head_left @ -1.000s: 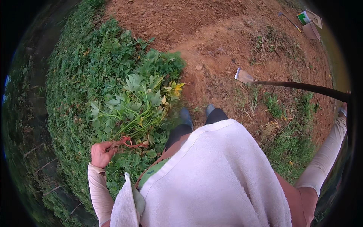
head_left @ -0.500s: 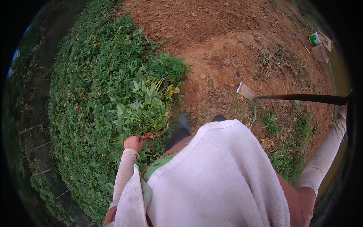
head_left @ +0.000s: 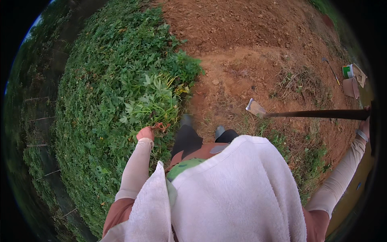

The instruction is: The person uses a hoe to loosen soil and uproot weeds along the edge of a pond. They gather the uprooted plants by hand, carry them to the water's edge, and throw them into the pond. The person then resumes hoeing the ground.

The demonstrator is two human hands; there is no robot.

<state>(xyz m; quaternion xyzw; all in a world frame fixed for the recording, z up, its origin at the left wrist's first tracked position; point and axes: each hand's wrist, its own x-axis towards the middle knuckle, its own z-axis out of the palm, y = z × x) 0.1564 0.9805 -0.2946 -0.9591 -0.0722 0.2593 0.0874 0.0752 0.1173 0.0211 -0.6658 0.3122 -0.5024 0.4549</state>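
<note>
My left hand (head_left: 145, 133) is closed at the edge of a leafy green vine bed (head_left: 100, 84). Reddish-brown, withered-looking stems (head_left: 161, 126) stick out from its fingers; just beyond lies a loose bunch of paler leaves and yellow-green stems (head_left: 155, 97). Whether the bunch and the reddish stems are joined is unclear. Far off to the right, my right hand (head_left: 365, 124) grips the end of a hoe's long dark handle (head_left: 318, 114), its fingers partly lost at the dark rim. The hoe's flat, soil-stained blade (head_left: 255, 107) rests on or near the dirt in front of my boots.
Bare reddish soil (head_left: 242, 32) stretches ahead, with dry weeds (head_left: 300, 82) to the right. A green-and-white bucket (head_left: 347, 71), a pinkish tub (head_left: 350, 88) and a long-handled tool (head_left: 332, 71) lie at far right. A pale towel (head_left: 238, 193) hangs over my front.
My left hand and the reddish stems have shifted forward, nearer the pale bunch. The hoe blade appears slightly nearer and further left, with the view tilting. More of my legs shows.
</note>
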